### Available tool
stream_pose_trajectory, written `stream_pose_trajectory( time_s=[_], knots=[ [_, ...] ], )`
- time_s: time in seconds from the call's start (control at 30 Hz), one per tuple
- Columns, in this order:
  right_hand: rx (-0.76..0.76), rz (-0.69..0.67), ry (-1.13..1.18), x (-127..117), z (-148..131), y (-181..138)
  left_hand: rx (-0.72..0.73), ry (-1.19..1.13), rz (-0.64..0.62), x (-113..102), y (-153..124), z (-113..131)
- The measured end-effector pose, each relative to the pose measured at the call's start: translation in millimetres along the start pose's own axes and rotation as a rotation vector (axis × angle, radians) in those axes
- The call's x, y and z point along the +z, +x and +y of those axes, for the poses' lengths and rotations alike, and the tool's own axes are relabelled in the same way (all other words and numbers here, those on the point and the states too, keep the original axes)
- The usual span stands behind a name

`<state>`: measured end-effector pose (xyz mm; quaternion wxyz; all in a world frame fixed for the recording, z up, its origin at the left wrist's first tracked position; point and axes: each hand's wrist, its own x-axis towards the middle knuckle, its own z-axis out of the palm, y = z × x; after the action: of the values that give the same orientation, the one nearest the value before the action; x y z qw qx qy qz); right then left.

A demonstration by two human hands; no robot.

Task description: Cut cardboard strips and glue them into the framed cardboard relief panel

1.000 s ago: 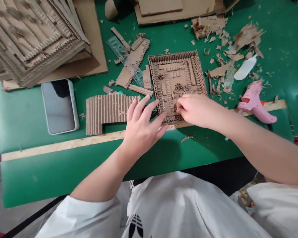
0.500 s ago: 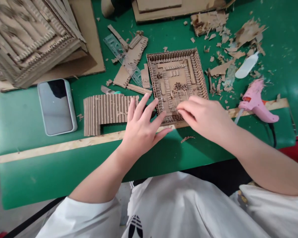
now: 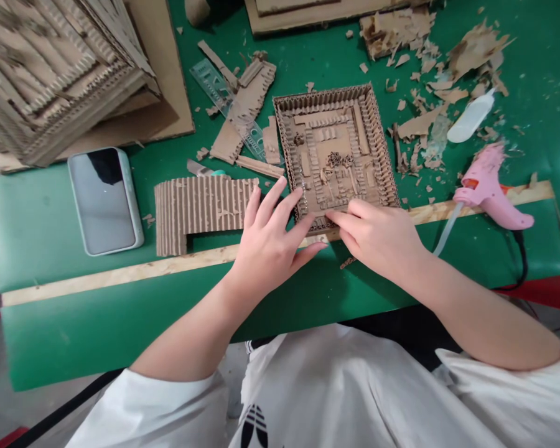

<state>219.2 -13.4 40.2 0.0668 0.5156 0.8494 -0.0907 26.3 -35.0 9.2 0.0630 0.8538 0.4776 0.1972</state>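
An open square cardboard box (image 3: pixel 280 124) with corrugated walls lies in front of me, its floor set with cardboard strips and small curled pieces. My left hand (image 3: pixel 268 236) is open, fingers spread, with its fingertips at the box's left front corner. At the front wall is my right hand (image 3: pixel 378 236), its index fingertip pressed inside the near edge and its other fingers bent together. Whatever those fingers grip is hidden. Left of the box, a corrugated cardboard piece (image 3: pixel 200 205) reaches under my left fingers. A small corrugated scrap (image 3: pixel 348 262) lies partly beneath my right hand.
A pink glue gun (image 3: pixel 488 186) lies at right, near a white piece (image 3: pixel 471 117) and torn cardboard scraps (image 3: pixel 420 124). Left are a phone (image 3: pixel 103 202), a cutter knife (image 3: pixel 200 168), a clear ruler (image 3: pixel 214 87) and a stacked cardboard model (image 3: pixel 65 81).
My right hand has moved down and slightly left, from above the box's floor to its front wall. The left hand has barely moved. The view has shifted slightly.
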Motion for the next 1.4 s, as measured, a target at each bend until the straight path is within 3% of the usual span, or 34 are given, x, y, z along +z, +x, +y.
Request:
stream_pose_trajectory(
  time_s=[0.57, 0.83, 1.13, 1.4],
  knots=[
    [0.010, 0.027, 0.036, 2.3, -3.7, -2.5, -0.004, 0.013, -0.022, 0.4, 1.1, 1.5],
    [0.000, 0.296, 0.069, 7.6, 8.1, -6.5, -0.071, 0.002, 0.099, -3.7, 0.9, -0.3],
    [-0.187, 0.432, 0.037, 20.6, 13.5, 0.4, -0.005, 0.071, 0.016, 2.9, 1.2, 4.7],
    [-0.228, 0.550, 0.013, 27.0, 12.3, 0.3, 0.018, 0.074, 0.023, 3.0, 2.5, 4.0]
  ],
)
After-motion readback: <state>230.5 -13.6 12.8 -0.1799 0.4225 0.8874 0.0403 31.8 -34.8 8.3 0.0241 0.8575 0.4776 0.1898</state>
